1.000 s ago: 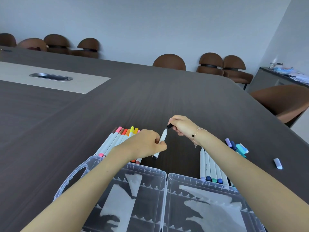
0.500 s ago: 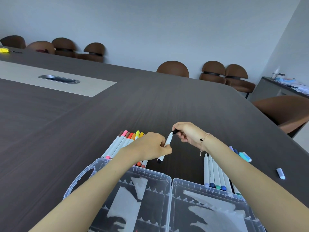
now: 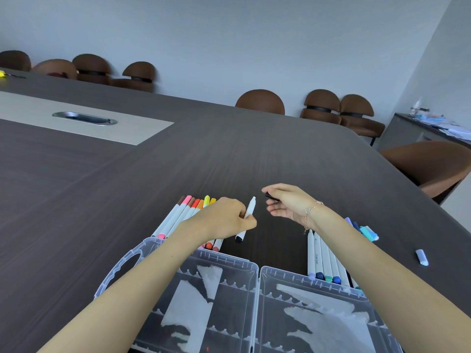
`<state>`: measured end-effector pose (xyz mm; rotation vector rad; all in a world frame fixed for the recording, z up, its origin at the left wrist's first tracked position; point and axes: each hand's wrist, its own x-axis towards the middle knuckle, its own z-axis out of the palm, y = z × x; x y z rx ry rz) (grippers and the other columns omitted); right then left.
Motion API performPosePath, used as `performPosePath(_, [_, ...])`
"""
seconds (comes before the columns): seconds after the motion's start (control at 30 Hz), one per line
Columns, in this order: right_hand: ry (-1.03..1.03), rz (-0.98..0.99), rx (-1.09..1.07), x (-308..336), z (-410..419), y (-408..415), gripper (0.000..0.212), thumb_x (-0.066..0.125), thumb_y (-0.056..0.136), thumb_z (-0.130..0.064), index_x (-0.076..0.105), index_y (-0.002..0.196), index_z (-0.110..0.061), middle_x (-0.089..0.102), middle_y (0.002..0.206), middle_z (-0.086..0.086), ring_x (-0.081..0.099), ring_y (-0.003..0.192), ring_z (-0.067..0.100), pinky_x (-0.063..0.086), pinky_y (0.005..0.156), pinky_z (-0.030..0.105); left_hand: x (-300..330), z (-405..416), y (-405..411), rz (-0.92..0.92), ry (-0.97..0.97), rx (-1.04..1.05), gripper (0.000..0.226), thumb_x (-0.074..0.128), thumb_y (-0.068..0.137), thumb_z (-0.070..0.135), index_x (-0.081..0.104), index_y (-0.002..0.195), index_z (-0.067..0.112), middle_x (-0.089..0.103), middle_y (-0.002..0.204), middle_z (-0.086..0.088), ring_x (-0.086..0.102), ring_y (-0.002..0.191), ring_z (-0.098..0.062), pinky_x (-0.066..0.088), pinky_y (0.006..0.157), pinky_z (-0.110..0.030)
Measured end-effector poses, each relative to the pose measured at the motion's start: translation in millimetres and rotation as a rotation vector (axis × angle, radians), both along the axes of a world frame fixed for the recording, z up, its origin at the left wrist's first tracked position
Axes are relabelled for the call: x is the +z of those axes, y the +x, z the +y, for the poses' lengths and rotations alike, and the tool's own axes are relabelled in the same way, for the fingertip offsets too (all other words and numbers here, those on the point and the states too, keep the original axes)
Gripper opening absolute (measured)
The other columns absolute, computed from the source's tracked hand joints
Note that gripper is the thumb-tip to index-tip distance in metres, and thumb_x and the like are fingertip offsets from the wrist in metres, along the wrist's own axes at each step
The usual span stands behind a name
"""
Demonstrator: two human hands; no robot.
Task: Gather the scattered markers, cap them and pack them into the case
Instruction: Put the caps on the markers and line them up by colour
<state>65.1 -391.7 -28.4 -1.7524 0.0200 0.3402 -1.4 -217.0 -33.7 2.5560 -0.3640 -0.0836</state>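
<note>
1. Fingers of the left hand are curled round the middle of a white marker, holding it slanted with its far end bare and pointing away, while a dark cap sits on the near end. Gripped mid-barrel like that, the bare end sticks out clear for a cap to go on.
2. Over on the other side, the right hand pinches a small black cap between thumb and fingertips, its remaining fingers loosely spread below. The cap sits just beside the marker's bare end, not touching it; I'd say she is lining the two up.
3. Behind the left hand, warm-coloured markers lie side by side in a neat row, pinks, oranges and yellow. By the right forearm lies a second row, the blue and green markers. Sorting by colour probably makes packing quicker.
4. Nearest to her stands the clear case, opened flat in two halves on the dark table, its ribbed slots facing up. I can see no markers in it, so packing looks not yet begun.
5. Off to the right, well apart from everything, lies a loose pale cap. It likely belongs to some marker awaiting its turn.
6. Brown chairs line the far side.
</note>
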Motion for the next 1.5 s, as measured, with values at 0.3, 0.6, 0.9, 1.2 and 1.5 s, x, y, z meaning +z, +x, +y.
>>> performPosePath(0.3, [-0.039, -0.053, -0.034, -5.3, 5.3, 5.0, 0.019, 0.056, 0.095, -0.019, 0.062, 0.107, -0.006, 0.07, 0.095, 0.009, 0.065, 0.075, 0.013, 0.054, 0.074, 0.024, -0.7, -2.0, -2.7, 0.016, 0.049, -0.039, 0.043, 0.048, 0.092, 0.033, 0.036, 0.057, 0.012, 0.034, 0.054, -0.003, 0.032, 0.048, -0.011, 0.028, 0.051, -0.021])
performPosePath(0.6, [-0.139, -0.031, 0.012, -8.9, 8.1, 2.0, 0.017, 0.062, 0.091, -0.023, 0.063, 0.097, -0.007, 0.071, 0.093, 0.01, 0.046, 0.056, 0.008, 0.039, 0.054, 0.021, -3.3, -2.8, -1.9, 0.032, 0.043, -0.032, 0.044, 0.049, 0.092, 0.032, 0.036, 0.055, 0.014, 0.034, 0.052, -0.001, 0.031, 0.046, -0.01, 0.028, 0.05, -0.021])
performPosePath(0.9, [-0.164, -0.032, 0.042, -4.7, 7.9, -0.6, 0.017, 0.06, 0.092, -0.021, 0.064, 0.094, -0.005, 0.072, 0.093, 0.011, 0.04, 0.053, 0.007, 0.034, 0.051, 0.02, -7.4, -3.1, -0.1, 0.019, 0.041, -0.041, 0.044, 0.05, 0.091, 0.032, 0.037, 0.052, 0.015, 0.035, 0.052, -0.001, 0.031, 0.047, -0.011, 0.039, 0.061, -0.03])
performPosePath(1.2, [-0.396, -0.177, 0.128, -1.8, 18.2, -7.8, 0.016, 0.054, 0.094, -0.025, 0.056, 0.083, -0.014, 0.07, 0.071, 0.0, 0.038, 0.053, 0.009, 0.035, 0.046, 0.017, -10.6, -9.1, -2.1, -0.052, 0.204, 0.051, 0.04, 0.044, 0.091, 0.032, 0.039, 0.054, 0.015, 0.041, 0.051, 0.001, 0.04, 0.047, -0.01, 0.038, 0.055, -0.021])
performPosePath(1.5, [-0.58, -0.284, 0.119, 0.3, 30.5, -5.9, 0.011, 0.046, 0.089, -0.015, 0.05, 0.079, -0.016, 0.064, 0.064, -0.003, 0.047, 0.065, 0.01, 0.037, 0.06, 0.026, -10.4, -15.3, -1.0, -0.044, 0.229, 0.101, 0.044, 0.041, 0.097, 0.025, 0.033, 0.055, 0.016, 0.035, 0.054, 0.001, 0.034, 0.046, -0.011, 0.029, 0.047, -0.02])
